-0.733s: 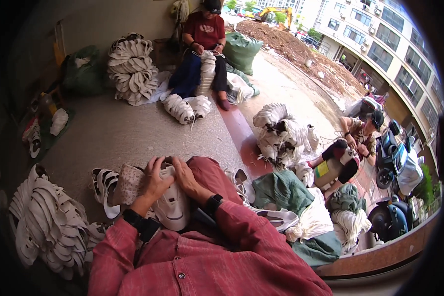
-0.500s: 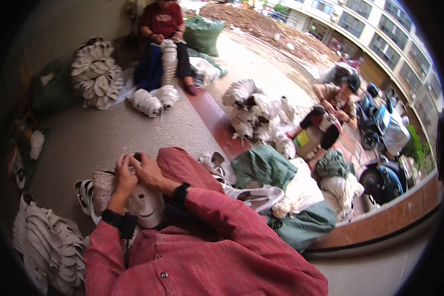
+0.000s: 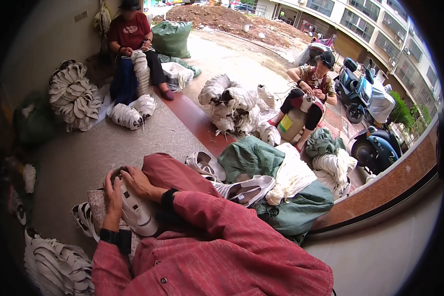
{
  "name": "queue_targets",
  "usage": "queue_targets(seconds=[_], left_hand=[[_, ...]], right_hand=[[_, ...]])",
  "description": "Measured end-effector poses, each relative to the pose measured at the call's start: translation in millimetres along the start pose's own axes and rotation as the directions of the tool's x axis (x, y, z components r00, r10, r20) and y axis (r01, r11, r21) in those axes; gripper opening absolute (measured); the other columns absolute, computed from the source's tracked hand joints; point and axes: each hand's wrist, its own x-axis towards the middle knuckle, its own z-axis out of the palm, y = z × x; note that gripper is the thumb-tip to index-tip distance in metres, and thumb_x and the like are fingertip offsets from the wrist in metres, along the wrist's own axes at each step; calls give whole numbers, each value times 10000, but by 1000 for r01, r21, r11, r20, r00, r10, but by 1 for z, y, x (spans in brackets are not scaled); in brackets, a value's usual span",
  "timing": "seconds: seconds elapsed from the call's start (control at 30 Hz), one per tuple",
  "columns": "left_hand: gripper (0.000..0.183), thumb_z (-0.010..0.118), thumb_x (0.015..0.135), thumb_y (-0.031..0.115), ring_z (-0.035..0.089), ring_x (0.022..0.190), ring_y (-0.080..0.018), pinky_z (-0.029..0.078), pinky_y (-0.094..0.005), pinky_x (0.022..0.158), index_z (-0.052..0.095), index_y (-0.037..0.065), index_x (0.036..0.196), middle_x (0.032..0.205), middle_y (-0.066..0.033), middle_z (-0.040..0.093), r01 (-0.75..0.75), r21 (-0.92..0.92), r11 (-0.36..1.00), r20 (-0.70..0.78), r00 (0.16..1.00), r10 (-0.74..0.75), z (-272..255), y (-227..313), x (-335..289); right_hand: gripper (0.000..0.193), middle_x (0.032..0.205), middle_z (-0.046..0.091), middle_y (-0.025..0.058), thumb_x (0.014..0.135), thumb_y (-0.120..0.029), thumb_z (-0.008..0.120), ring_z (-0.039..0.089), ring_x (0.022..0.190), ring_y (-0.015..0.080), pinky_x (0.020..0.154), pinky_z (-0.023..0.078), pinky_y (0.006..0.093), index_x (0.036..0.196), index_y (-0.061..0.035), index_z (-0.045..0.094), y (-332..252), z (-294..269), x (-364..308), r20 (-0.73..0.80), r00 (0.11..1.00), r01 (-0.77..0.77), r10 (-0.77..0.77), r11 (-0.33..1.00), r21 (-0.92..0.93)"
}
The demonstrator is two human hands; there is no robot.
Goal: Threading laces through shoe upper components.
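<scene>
A white shoe (image 3: 138, 213) with a row of dark openings along its upper lies across my lap, toe toward me. My left hand (image 3: 113, 200) presses against its left side, fingers along the dark collar. From the right, my right hand (image 3: 139, 183) grips the shoe near its ankle opening, the fingertips partly hidden. Beneath it is a patterned cloth (image 3: 97, 204) on my knee. Left of the cloth stand white strapped shoes (image 3: 84, 219). To the right, a loose white shoe (image 3: 205, 165) and a pale laced shoe (image 3: 249, 190) lie against green sacks.
Bundled white shoe pieces (image 3: 59, 264) lie at lower left, with another stack (image 3: 74, 96) by the wall. Green sacks (image 3: 254, 158) and white lace hanks (image 3: 291, 175) lie at my right. Two people (image 3: 130, 37) (image 3: 313, 84) sit working beyond; scooters (image 3: 375, 148) stand outside.
The view has shifted. My hands have moved apart a little, and the shoe's upper with its openings now shows between them. The person on the right has raised their head.
</scene>
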Motion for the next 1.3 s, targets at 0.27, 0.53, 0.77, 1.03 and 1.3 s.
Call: queue_targets(seconds=[0.27,0.53,0.77,1.03,1.3], left_hand=[[424,403,991,266,432,1243,-346,351,-405,1040,432,-3,1318,1331,-231,449,-91,-32,995,-39,995,89,10,-4,1],[402,418,990,275,461,1206,-315,366,-385,1020,471,0,1280,1309,-206,467,-54,-118,992,-94,995,43,4,-8,-1],[349,516,937,252,539,1116,-337,442,-385,939,525,38,1213,1202,-189,556,-106,-1,994,-159,982,105,23,7,-1],[354,478,958,269,537,1093,-308,420,-364,951,517,14,1200,1187,-191,538,-47,-206,977,-237,972,-3,16,-21,-5],[368,482,966,294,525,1108,-314,415,-361,953,535,-12,1164,1179,-197,550,-23,-232,972,-179,984,-19,11,-2,-13]], right_hand=[[272,1122,522,234,882,-142,455,482,1049,400,903,420,445,1061,45,538,13,9,-1,-59,938,318,-342,915,-247],[394,1234,504,245,940,-189,464,499,1128,403,967,401,413,1254,49,462,-2,15,-4,-113,981,149,-159,985,-88],[586,1266,519,239,909,-373,525,481,1207,353,1024,362,380,1315,41,444,5,-13,0,27,999,-19,21,997,-79],[496,1255,513,249,945,-309,446,483,1183,376,1007,371,397,1322,13,436,10,3,6,123,991,67,-58,995,-74],[476,1276,505,239,950,-292,441,475,1199,368,1019,362,384,1321,7,444,17,-2,4,98,993,70,-66,997,-34]])
